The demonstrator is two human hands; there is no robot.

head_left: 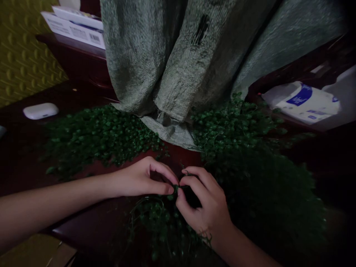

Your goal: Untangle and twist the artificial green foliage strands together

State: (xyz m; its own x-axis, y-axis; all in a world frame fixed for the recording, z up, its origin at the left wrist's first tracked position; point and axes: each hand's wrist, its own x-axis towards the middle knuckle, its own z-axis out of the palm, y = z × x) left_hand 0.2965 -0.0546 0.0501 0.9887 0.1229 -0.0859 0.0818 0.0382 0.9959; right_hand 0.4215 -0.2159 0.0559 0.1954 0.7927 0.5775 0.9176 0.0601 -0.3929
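Over the dark red table, my left hand (144, 177) and my right hand (205, 198) meet at the fingertips. Both pinch a small green plant sprig (175, 187), thumb against forefinger, from opposite sides. A thin stem also runs by the raised fingers of my right hand. Below them lies a loose tangle of green stems (164, 218). One leafy green pile (102, 133) spreads beyond my left hand. A larger, darker pile of the same plant (258, 178) extends to the right of my right hand, its outer part lost in shadow.
A big grey-green woven sack (178, 63), torn near the top, stands behind the piles. At left sit a white earphone case (40, 111) and a white box (75, 31) on a raised wooden ledge. A tissue pack (308, 102) lies at right. The table edge (63, 233) shows at lower left.
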